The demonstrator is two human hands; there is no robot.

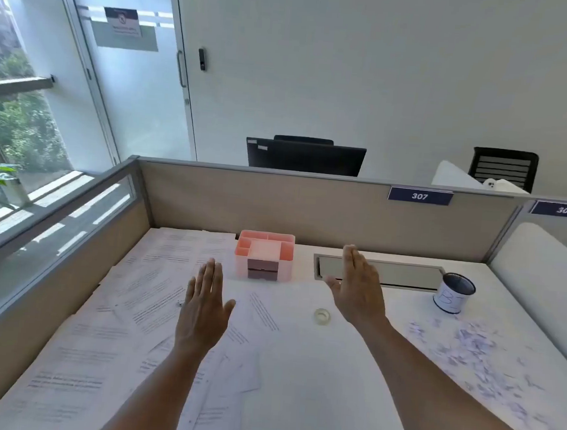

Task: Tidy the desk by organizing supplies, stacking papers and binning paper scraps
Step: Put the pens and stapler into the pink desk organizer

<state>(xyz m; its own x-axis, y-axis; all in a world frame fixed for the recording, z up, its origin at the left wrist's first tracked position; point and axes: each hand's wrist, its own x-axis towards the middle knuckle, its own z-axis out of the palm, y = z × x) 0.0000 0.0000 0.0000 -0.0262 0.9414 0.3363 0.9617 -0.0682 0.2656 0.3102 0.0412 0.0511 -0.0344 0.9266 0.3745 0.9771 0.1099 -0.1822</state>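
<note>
Low in the frame, loose papers (152, 309) sprawl left and paper scraps (474, 358) litter the right, so nothing is sorted yet. Your left hand (203, 313) and right hand (357, 290) hover mid-frame, fingers straight and together, holding nothing, probably poised to gather. Beyond them sit the tape roll (322, 316), pink organizer (264, 254) and, right, what looks like the bin cup (454, 292).

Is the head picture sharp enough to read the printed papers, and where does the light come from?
Head view: daylight enters from the window on the left; the papers are washed out and soft, their text unreadable; the paper scraps are blurred; wide-angle distortion bends the partition edges; both hands look fairly sharp.
</note>
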